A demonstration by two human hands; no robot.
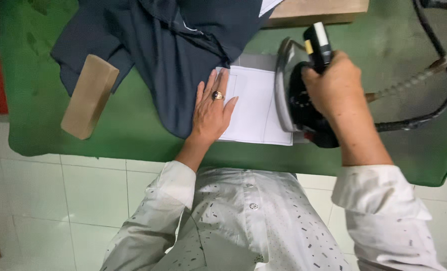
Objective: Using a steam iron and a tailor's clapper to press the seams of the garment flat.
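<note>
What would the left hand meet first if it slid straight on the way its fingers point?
The left hand lies flat, fingers pointing up the table. Just ahead is more of the dark blue garment it already touches; the white paper stays beside it.

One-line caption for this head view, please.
Left hand flat on dark garment and white panel; right hand grips iron on green table.

Iron [296, 95] right of paper [253, 105], garment [173, 55] left.
</note>
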